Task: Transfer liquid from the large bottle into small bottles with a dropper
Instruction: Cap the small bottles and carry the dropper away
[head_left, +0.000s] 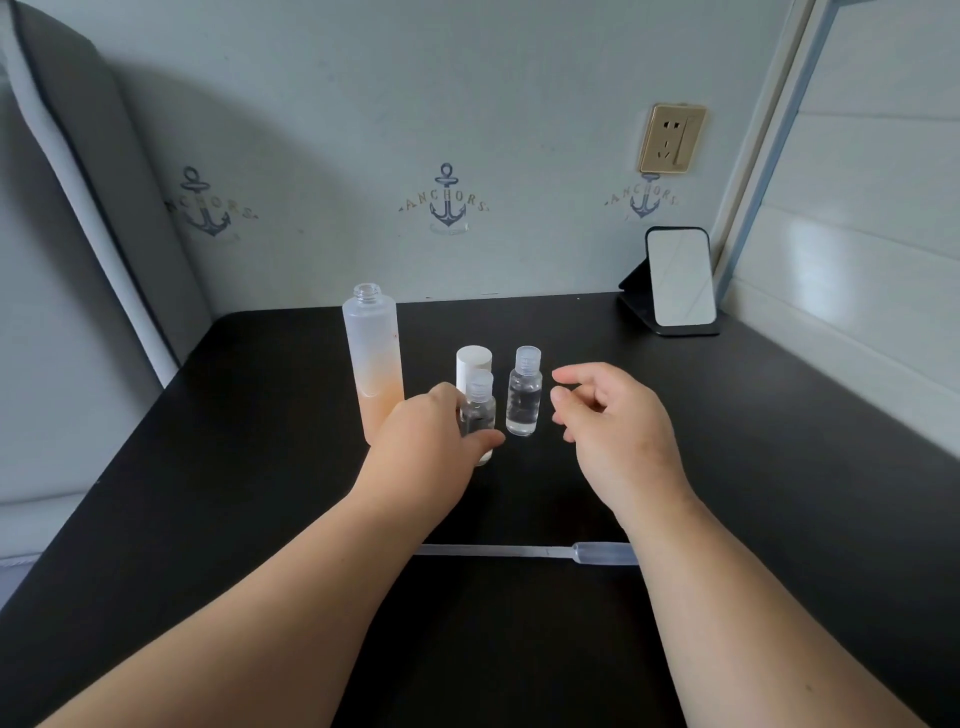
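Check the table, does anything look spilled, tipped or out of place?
Nothing stands out. The large bottle and both small bottles stand upright, the dropper lies flat on the table, and no spill shows.

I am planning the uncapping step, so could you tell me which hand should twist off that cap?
Right hand: it hovers free, while the left hand grips the capped small bottle.

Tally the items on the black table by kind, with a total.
Large bottle: 1
Small bottles, one gripped by the left hand at, one free at: 2
White cap: 1
Dropper: 1
Standing mirror: 1
Total: 6
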